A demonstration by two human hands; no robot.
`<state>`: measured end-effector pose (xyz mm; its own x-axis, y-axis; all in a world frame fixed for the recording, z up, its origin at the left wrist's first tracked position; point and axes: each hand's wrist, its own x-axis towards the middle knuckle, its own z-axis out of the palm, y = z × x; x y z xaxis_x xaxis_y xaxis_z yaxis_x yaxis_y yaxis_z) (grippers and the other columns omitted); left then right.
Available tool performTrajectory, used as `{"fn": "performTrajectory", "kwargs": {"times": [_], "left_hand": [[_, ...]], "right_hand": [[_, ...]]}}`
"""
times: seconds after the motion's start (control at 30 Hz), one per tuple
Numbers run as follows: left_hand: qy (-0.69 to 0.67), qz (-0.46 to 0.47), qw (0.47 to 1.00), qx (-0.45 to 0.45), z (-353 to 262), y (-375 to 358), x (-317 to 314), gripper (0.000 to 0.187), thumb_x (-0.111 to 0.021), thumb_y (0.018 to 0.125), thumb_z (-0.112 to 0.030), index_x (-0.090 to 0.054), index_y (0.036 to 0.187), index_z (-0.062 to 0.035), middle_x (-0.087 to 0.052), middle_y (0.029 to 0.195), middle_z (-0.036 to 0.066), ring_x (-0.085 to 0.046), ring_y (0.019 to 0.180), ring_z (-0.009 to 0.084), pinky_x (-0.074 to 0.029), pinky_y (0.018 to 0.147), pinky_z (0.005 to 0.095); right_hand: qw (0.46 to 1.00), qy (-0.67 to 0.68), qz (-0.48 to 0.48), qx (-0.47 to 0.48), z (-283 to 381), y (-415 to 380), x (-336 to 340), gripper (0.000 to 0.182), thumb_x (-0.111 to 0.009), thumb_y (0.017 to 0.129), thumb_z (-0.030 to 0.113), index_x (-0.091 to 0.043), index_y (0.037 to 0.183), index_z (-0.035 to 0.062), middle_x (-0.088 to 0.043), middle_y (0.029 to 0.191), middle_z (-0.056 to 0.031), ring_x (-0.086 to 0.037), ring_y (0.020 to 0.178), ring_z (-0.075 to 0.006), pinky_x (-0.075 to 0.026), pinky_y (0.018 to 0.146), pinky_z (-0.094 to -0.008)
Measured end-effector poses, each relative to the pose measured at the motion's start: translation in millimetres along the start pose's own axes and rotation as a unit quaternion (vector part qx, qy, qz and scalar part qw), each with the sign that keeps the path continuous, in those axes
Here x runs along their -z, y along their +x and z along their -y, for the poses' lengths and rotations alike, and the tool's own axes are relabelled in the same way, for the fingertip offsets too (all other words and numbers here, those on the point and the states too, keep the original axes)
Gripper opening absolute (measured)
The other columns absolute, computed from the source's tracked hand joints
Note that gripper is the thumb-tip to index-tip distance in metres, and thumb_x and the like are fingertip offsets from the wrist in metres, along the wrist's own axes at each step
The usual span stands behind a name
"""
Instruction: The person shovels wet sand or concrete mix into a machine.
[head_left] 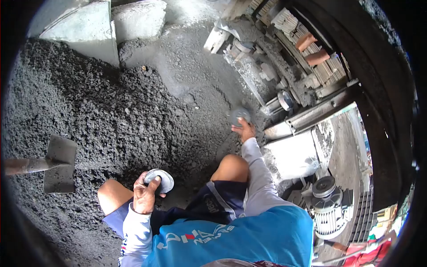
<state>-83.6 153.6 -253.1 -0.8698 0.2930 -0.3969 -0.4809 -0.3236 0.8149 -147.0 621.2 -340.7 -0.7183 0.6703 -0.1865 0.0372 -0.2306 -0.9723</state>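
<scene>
My left hand [144, 195] is closed round the edge of a pale round disc [165, 181], like a shallow metal lid, with the thumb on its face. It is held above my lap, between my knees. Reaching forward past my right knee, my right hand [244, 131] has its fingers on a darker grey round disc [240, 115], slightly blurred. That disc is near the machine's lower end; its underside is hidden. Dark, damp, gravelly mix [120, 120] lies heaped in front of me.
A hoe-like blade [62, 163] with a long handle lies on the heap at left. At right are a dusty metal machine [253, 66], an electric motor [329, 213] and orange-brown clay pieces [316, 57]. Pale slabs [138, 20] stand behind. Another person's red clothing [367, 254] shows at lower right.
</scene>
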Motion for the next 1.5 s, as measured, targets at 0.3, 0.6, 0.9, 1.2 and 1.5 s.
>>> {"fn": "performTrajectory", "kwargs": {"times": [0.3, 0.6, 0.9, 1.2, 1.5], "left_hand": [[-0.068, 0.071, 0.993, 0.07, -27, 11, -4, 0.027, -0.064, 0.087, -0.015, -0.057, 0.109, 0.0002, -0.066, 0.09, 0.008, -0.066, 0.075, 0.0176, -0.056, 0.053, 0.0286], [0.015, 0.273, 0.957, -0.103, -48, 50, -64, 0.029, -0.065, 0.085, -0.009, -0.063, 0.111, 0.0037, -0.049, 0.131, 0.01, -0.047, 0.121, 0.0177, -0.039, 0.101, 0.0324], [-0.235, 0.366, 0.899, 0.055, -31, 42, -77, 0.045, -0.061, 0.082, -0.002, -0.05, 0.126, 0.0044, -0.063, 0.112, 0.012, -0.06, 0.106, 0.0244, -0.044, 0.1, 0.0424], [-0.328, 0.46, 0.815, 0.133, -34, 32, -88, 0.035, -0.063, 0.069, -0.014, -0.064, 0.102, -0.0038, -0.063, 0.105, 0.008, -0.053, 0.115, 0.0278, -0.033, 0.108, 0.0485], [-0.37, 0.418, 0.789, 0.257, -1, 39, -99, 0.04, -0.064, 0.07, -0.014, -0.063, 0.108, -0.0017, -0.058, 0.124, 0.012, -0.05, 0.122, 0.0305, -0.036, 0.107, 0.0513]], "right_hand": [[0.885, -0.354, 0.208, 0.218, 95, -88, -82, 0.068, -0.084, 0.065, 0.028, -0.052, 0.117, -0.0022, -0.062, 0.104, -0.0148, -0.062, 0.095, -0.0261, -0.05, 0.086, -0.036], [0.894, -0.258, 0.28, 0.235, 121, -183, -114, 0.089, -0.088, 0.062, 0.027, -0.038, 0.129, -0.0036, -0.051, 0.116, -0.0152, -0.05, 0.11, -0.0224, -0.041, 0.097, -0.035], [0.736, -0.355, 0.2, 0.541, 137, -236, -109, 0.073, -0.084, 0.059, 0.007, -0.039, 0.118, 0.0054, -0.054, 0.12, -0.0208, -0.059, 0.101, -0.0345, -0.049, 0.086, -0.0424], [0.694, -0.451, 0.17, 0.535, 165, -280, -81, 0.079, -0.083, 0.044, 0.008, -0.045, 0.114, 0.0086, -0.05, 0.127, -0.0172, -0.055, 0.103, -0.0393, -0.046, 0.086, -0.049], [0.69, -0.512, 0.128, 0.496, 177, -303, -75, 0.072, -0.084, 0.05, 0.012, -0.05, 0.113, 0.0066, -0.052, 0.12, -0.0161, -0.056, 0.104, -0.0347, -0.047, 0.088, -0.0446]]}}
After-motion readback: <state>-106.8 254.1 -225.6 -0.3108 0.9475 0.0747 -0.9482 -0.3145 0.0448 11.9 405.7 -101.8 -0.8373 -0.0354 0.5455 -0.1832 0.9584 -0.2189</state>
